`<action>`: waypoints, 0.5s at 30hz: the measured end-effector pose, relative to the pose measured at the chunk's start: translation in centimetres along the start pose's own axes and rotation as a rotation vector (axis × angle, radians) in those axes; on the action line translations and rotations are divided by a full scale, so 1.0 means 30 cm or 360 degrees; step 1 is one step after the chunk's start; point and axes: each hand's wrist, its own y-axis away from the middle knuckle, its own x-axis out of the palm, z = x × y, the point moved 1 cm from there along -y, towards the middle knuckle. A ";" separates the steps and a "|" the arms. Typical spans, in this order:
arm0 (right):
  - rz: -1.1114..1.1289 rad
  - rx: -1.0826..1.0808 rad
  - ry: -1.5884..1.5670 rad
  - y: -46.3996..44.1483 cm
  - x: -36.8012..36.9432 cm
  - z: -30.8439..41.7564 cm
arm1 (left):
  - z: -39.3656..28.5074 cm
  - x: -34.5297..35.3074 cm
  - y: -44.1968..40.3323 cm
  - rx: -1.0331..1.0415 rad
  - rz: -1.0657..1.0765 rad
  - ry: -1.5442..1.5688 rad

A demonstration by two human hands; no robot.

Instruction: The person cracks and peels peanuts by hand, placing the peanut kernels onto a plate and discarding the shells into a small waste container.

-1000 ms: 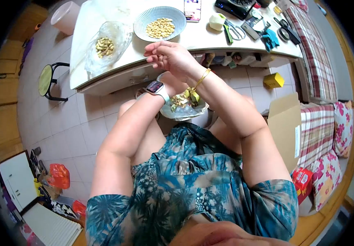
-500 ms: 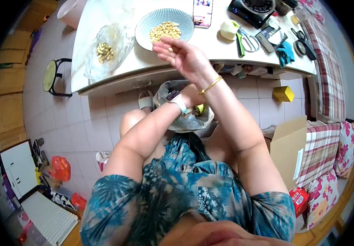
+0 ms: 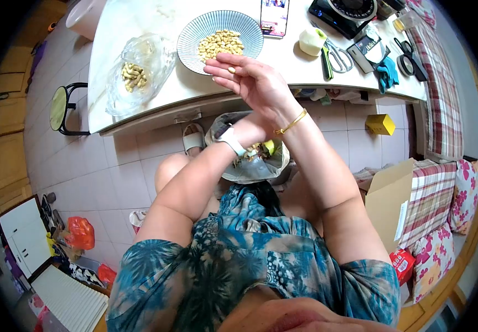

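My right hand (image 3: pixel 253 77), with a gold bangle at the wrist, is palm up at the table's front edge beside the blue striped bowl (image 3: pixel 186 48). Its fingers are stretched out, and one peanut kernel (image 3: pixel 232 70) rests on them. Many shelled peanuts (image 3: pixel 220 44) lie in the bowl. My left hand (image 3: pixel 252 130), below a white-strapped watch, is over a lined waste bin (image 3: pixel 283 166) with scraps in it. My right wrist hides its fingers. To the left, unshelled peanuts (image 3: pixel 134 76) sit in a clear plastic bag (image 3: pixel 153 52).
On the table (image 3: pixel 98 105) are a phone (image 3: pixel 274 17), a pale peeled fruit or vegetable (image 3: pixel 311 41), scissors (image 3: pixel 338 58), a blue cloth (image 3: pixel 386 73) and a black appliance (image 3: pixel 343 14). A stool (image 3: pixel 60 109) stands left; an open cardboard box (image 3: pixel 388 202) and a yellow box (image 3: pixel 381 124) are right.
My right hand has turned slightly, the kernel still on its fingers. My left hand has shifted a little, and the watch face has turned away. The view has moved slightly.
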 end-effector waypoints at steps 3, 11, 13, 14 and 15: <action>-0.0041 -0.0130 0.0104 -0.011 -0.009 0.032 | 0.013 -0.066 -0.026 -0.0423 0.0085 0.0263; -0.0387 -0.0284 0.0021 -0.029 -0.098 0.185 | -0.045 -0.267 0.047 -0.0771 -0.0114 0.1154; -0.0423 -0.0336 -0.0013 -0.033 -0.120 0.189 | -0.061 -0.288 0.057 -0.0774 -0.0128 0.1143; -0.0420 -0.0333 -0.0014 -0.035 -0.126 0.185 | -0.067 -0.295 0.063 -0.0774 -0.0140 0.1132; -0.0386 -0.0322 -0.0025 -0.038 -0.139 0.182 | -0.070 -0.300 0.067 -0.0770 -0.0151 0.1138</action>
